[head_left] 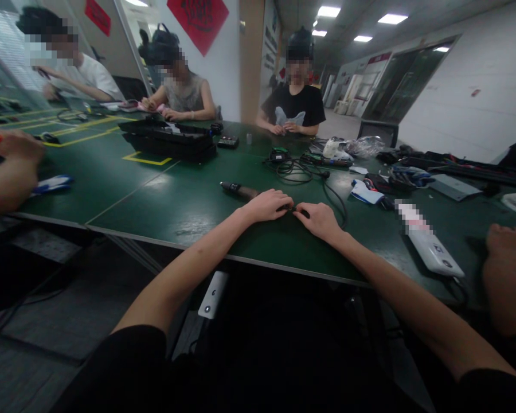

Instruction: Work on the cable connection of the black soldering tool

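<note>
Over the green table (206, 212), my left hand (270, 205) and my right hand (320, 220) meet fingertip to fingertip, close to the near edge. Both are closed in a pinch around a small dark piece (289, 209), too small and too covered by fingers to name. Behind my left hand lies a dark cylindrical tool (234, 188) with a narrow metal tip pointing left; its rear end is partly hidden by the hand. A black cable (339, 198) curves across the table just beyond my right hand.
A black tray (167, 140) stands at the back left, coiled cables (294, 166) at the middle. Gloves (367, 192) and a white power strip (430, 241) lie rightward. Co-workers' hands show at the left edge (15, 152) and right edge (509, 246); several people sit opposite.
</note>
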A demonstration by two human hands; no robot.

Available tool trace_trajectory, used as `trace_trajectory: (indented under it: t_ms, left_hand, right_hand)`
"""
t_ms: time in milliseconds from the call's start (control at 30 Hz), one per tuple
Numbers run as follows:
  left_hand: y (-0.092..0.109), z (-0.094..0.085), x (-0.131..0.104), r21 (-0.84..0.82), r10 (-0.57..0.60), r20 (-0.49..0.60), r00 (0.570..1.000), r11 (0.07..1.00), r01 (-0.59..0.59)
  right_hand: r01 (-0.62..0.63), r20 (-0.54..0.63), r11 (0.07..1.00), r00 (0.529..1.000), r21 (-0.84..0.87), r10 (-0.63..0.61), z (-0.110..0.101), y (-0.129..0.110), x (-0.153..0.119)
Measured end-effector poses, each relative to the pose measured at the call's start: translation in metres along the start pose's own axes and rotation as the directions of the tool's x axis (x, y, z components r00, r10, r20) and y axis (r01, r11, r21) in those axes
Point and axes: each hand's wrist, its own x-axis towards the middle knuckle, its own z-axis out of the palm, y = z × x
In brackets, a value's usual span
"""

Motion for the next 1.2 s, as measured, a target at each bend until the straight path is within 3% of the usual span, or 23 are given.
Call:
trace_trajectory:
  t_ms: [1200]
  left_hand:
    - [0.0078,-0.0051,0.0012,0.049,-0.018,0.018,1.000,0.999,0.017]
  right_hand:
    - [0.010,-0.026,1.000,1.000,-0.003,-0.010,0.0023,0.0022,-0.0005]
